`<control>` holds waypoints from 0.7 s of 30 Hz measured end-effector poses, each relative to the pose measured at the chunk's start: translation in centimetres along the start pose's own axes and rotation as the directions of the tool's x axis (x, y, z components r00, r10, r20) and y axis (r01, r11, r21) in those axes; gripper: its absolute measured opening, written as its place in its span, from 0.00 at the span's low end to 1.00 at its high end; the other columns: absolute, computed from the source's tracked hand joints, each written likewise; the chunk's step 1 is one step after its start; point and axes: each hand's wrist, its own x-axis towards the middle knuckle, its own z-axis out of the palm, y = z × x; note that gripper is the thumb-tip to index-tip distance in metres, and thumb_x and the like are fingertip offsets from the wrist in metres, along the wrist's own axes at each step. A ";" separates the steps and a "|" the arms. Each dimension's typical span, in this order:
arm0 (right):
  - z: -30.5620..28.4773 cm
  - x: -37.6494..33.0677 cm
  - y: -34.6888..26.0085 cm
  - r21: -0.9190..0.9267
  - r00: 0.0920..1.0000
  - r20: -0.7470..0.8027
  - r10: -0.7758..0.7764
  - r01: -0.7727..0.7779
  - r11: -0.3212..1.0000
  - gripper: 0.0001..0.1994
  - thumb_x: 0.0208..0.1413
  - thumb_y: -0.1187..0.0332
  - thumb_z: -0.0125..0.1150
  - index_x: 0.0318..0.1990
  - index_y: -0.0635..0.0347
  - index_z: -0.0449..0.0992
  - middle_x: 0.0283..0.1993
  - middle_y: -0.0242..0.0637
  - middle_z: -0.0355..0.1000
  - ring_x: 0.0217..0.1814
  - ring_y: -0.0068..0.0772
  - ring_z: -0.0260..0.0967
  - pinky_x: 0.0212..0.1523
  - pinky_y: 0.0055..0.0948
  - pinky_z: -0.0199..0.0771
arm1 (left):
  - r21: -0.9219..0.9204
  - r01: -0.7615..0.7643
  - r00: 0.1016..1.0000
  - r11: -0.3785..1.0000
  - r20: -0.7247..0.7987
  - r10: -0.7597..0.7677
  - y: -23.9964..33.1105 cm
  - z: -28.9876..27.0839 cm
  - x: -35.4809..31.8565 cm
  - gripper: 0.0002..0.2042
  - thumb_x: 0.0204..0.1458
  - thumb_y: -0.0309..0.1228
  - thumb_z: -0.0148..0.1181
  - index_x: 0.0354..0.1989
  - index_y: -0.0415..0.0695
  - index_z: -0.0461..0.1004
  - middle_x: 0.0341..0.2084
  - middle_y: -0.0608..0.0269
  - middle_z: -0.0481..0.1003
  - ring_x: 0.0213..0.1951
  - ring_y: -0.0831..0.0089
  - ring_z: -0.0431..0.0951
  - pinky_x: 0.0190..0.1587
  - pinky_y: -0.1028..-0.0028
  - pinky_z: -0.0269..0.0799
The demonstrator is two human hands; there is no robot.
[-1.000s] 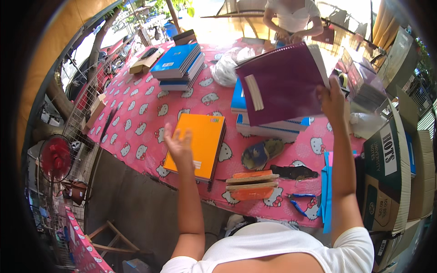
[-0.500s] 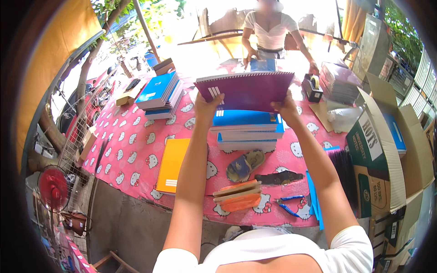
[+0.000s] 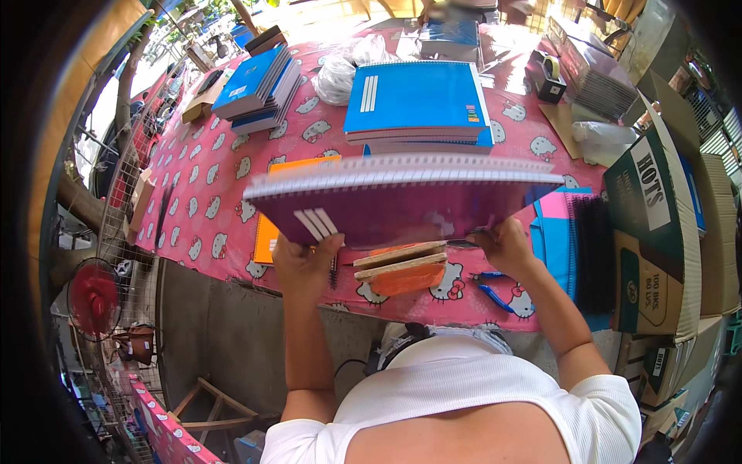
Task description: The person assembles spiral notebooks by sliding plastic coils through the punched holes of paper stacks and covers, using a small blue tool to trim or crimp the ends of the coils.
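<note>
Both my hands grip a spiral notebook with a purple cover (image 3: 410, 213), held tilted above the near part of the table. More than one coil edge shows along its top, so several may be held together. My left hand (image 3: 308, 263) closes on the lower left edge, thumb on the cover. At the lower right edge my right hand (image 3: 506, 249) is closed on it. Just behind stands a stack of blue notebooks (image 3: 421, 97). A yellow notebook (image 3: 266, 238) lies partly hidden behind the held one. Below it are orange-and-wood blocks (image 3: 402, 271) and blue-handled pliers (image 3: 495, 295).
The table has a pink patterned cloth (image 3: 209, 209). Another notebook stack (image 3: 259, 85) stands at far left, with a tape dispenser (image 3: 546, 77) at far right. Black coils (image 3: 593, 247) lie beside an open cardboard box (image 3: 653, 232). A co-worker is partly visible at the far side.
My hands have drawn the purple notebook back toward my body, off the blue stack. My view has tilted downward. The slipper on the table is now hidden behind the notebook.
</note>
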 end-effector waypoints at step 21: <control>-20.7 -6.1 15.5 -0.635 0.673 -0.734 0.096 -0.729 0.255 0.20 0.45 0.54 0.68 0.37 0.61 0.75 0.41 0.44 0.71 0.46 0.48 0.71 0.46 0.41 0.73 | 0.467 -0.657 0.745 0.591 0.520 0.417 -0.1 10.9 -5.0 0.10 0.47 0.32 0.65 0.39 0.46 0.81 0.37 0.64 0.77 0.42 0.68 0.73 0.52 0.65 0.61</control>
